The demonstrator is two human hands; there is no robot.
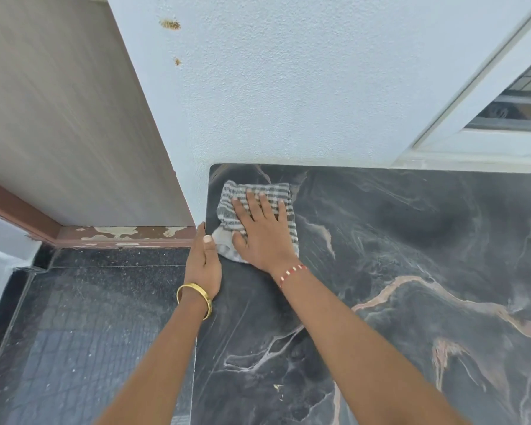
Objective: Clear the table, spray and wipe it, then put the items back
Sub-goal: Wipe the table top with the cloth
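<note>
Right hand (262, 231) flat on cloth (258, 191), left hand (203, 265) edgewise

A folded cloth (258, 207) lay on the table (396, 271) at its far left corner, against the wall (288, 87). The right hand (262, 233) lay flat on it; the left hand (203, 265) sat at the table's left edge, beside the cloth
</note>
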